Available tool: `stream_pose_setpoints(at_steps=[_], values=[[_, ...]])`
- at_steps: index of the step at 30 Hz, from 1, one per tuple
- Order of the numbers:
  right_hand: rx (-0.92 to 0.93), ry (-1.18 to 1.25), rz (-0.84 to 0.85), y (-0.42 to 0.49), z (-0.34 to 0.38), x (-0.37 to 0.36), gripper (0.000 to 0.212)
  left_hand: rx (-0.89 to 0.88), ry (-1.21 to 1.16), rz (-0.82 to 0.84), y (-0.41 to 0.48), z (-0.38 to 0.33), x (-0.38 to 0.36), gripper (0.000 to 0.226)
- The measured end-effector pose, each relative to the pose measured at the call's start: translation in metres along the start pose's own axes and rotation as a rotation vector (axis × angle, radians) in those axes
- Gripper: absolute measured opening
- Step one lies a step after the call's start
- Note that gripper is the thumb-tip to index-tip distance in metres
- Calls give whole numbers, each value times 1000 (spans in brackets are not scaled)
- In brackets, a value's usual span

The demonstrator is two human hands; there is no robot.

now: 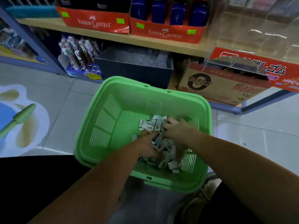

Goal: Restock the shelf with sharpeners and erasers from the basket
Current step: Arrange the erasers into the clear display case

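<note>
Left hand (146,146): down in the pile, fingers among packets; grip cannot be told.
Right hand (176,130): at far end of pile, fingers bent over packets; holding or not, cannot tell.
Packets (163,152): small, white-blue, heaped in right half of basket; blurred.
Basket (90,126): green, slotted walls, on floor before shelf.
Floor (64,107): pale tiles, printed sticker (24,120) at left.
Shelf (113,38): wooden board, red Faber-Castell boxes (93,21) on top; dark bin (134,68) and cardboard box (218,88) beneath.
</note>
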State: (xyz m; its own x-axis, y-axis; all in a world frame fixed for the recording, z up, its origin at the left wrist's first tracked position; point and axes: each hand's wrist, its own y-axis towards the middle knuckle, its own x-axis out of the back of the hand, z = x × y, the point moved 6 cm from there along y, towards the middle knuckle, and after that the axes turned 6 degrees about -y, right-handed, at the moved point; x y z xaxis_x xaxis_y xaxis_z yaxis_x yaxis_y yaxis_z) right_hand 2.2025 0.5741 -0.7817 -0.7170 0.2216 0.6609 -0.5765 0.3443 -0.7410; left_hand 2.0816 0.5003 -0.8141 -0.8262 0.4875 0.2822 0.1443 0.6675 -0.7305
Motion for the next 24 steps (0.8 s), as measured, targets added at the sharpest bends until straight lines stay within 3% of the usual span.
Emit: stream_pose_setpoints(at_steps=[1,4,6,8,11,18,24], values=[[13,3,-8,1,0,0,105,26,15,30,5,1,-2,117],[-12,127,-26,6,-3,6,86,51,58,81,15,-4,0,104],[-43,213,-45,9,-4,9,76,67,104,44,20,-3,0,98],[-58,238,-51,9,-3,6,79,90,102,-20,23,0,-4,97],[-92,255,-30,10,1,2,85,103,51,5,28,-1,-13,89],[-92,399,-32,10,1,7,55,109,-254,0,25,-4,-15,70],[-84,577,-94,13,-8,1,36,73,-254,59,29,0,-20,69]])
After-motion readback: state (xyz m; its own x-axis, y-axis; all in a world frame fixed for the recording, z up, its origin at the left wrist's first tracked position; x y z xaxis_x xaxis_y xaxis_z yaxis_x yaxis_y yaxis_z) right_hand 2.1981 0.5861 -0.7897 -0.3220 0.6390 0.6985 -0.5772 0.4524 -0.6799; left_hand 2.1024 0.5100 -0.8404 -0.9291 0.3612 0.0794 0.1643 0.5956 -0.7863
